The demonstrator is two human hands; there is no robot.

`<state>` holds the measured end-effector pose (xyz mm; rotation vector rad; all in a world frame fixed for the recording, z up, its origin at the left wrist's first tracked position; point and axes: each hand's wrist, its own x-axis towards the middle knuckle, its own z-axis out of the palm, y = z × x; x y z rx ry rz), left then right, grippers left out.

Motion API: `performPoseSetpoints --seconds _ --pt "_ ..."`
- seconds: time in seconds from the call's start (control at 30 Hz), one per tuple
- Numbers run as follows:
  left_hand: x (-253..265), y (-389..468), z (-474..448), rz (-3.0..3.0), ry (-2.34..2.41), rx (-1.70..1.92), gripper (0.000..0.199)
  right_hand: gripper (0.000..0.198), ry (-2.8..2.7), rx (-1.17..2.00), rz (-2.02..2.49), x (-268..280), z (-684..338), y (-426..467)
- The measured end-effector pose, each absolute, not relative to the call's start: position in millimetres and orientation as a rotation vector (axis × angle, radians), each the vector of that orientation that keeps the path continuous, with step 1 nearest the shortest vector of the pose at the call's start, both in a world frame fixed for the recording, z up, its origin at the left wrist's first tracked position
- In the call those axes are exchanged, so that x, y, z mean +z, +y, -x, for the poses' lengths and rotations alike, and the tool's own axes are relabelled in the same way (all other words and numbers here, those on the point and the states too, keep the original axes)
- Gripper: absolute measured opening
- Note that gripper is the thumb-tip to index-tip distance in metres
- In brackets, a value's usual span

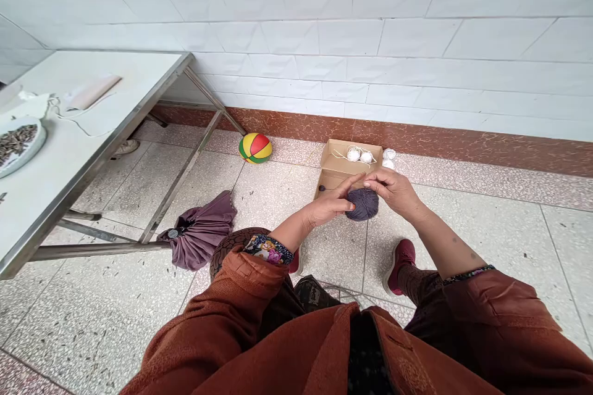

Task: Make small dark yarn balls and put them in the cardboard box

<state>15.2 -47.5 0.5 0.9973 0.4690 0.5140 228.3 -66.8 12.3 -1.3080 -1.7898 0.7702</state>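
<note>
A dark purple ball of yarn (364, 206) is between my two hands, above the floor. My left hand (330, 205) holds it from the left, with the thumb against its side and the fingers along its upper edge. Over the ball's top right, my right hand (393, 190) is closed, thumb and fingertips pinched on what looks like its yarn; the strand itself is hard to see. Behind the hands lies an open cardboard box (330, 162) with white yarn balls (354, 153) in its far part. A small dark ball (322, 188) sits in the near part, partly covered by my left hand.
More white yarn balls (389, 153) lie right of the box, by the tiled wall (407, 37). A colourful ball (256, 148) and a folded purple umbrella (204, 228) are on the floor. At left stands a metal-edged table (139, 74) bearing a bowl (39, 139).
</note>
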Motion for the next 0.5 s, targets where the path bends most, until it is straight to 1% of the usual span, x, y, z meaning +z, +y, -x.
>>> performPoseSetpoints --seconds 0.13,0.33,0.4,0.5 --pt "1.0 -48.2 -12.4 -0.870 0.378 0.426 0.083 0.031 -1.684 0.832 1.325 8.1 -225.8 -67.0" --pt "-5.6 -51.7 -14.8 -0.872 0.392 0.292 0.094 0.028 -1.631 0.800 1.368 9.4 -223.8 -67.0" --pt "-4.7 -52.7 -15.4 -0.874 0.402 0.311 0.094 0.027 -1.668 0.800 1.367 6.4 -222.2 -66.5" --pt "-0.2 -51.3 -14.2 -0.847 0.418 0.410 0.090 0.023 -1.724 0.820 1.322 -3.3 -218.1 -68.0"
